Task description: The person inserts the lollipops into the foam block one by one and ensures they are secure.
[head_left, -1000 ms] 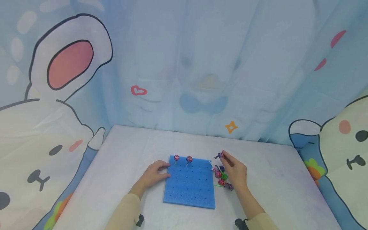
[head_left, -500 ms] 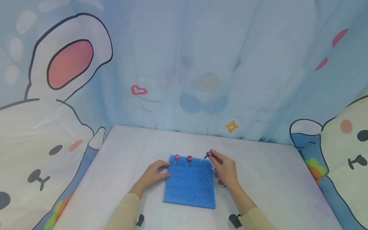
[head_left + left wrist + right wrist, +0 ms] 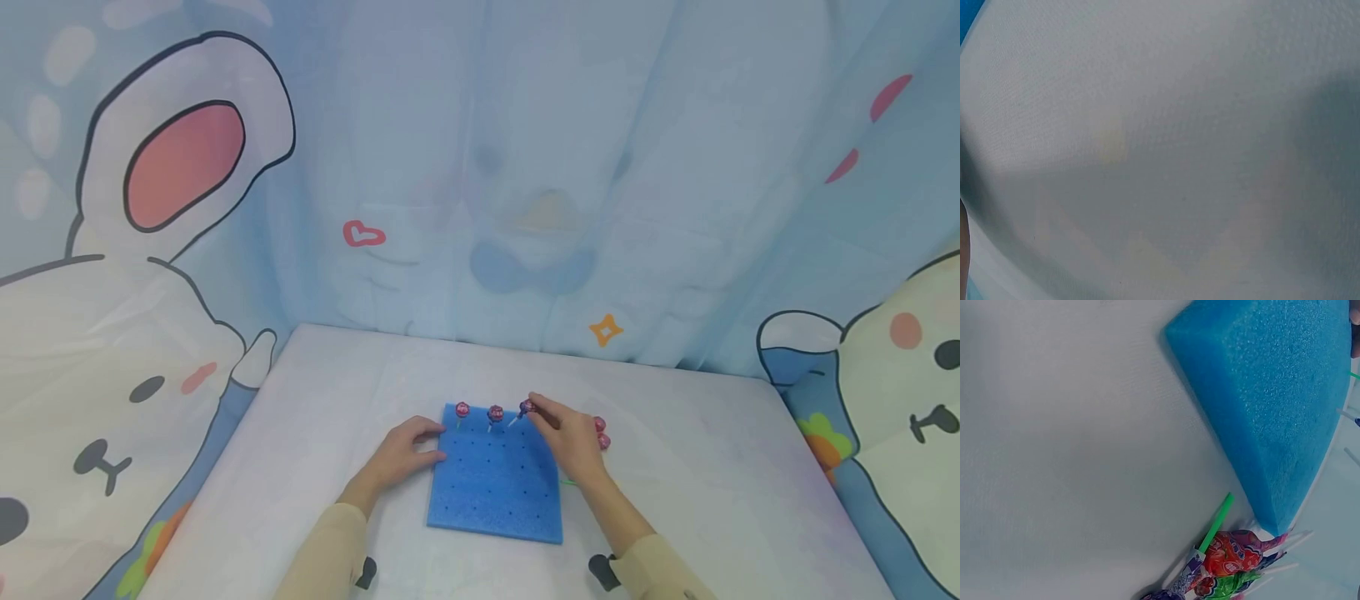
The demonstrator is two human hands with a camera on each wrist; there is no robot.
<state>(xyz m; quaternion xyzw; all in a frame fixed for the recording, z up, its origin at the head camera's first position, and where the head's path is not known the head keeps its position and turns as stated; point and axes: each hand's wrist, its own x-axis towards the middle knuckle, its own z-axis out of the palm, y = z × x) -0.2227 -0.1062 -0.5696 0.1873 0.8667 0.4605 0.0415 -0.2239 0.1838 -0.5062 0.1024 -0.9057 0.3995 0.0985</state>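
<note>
My right hand [image 3: 572,442] pinches a purple-wrapped lollipop [image 3: 526,407] by its head over the far right part of a blue foam board [image 3: 491,492]. Its white stick slants down and left, the tip close over the board. The board has rows of small holes. Along its far edge stand a red lollipop [image 3: 462,410] and a darker red one [image 3: 495,413], sticks down in the foam. My left hand [image 3: 405,450] rests at the board's left edge, fingers and thumb spread and touching it.
Right of the board lies a pile of wrapped lollipops, partly hidden by my right hand in the head view. The right wrist view shows a red lollipop [image 3: 1232,553] and a green one [image 3: 1225,584] there, against the board's corner. A cartoon-print curtain [image 3: 420,167] hangs behind the table.
My right hand has carried the purple lollipop left from above the pile to over the board, and its stick now points down toward the foam. My left hand has stayed put.
</note>
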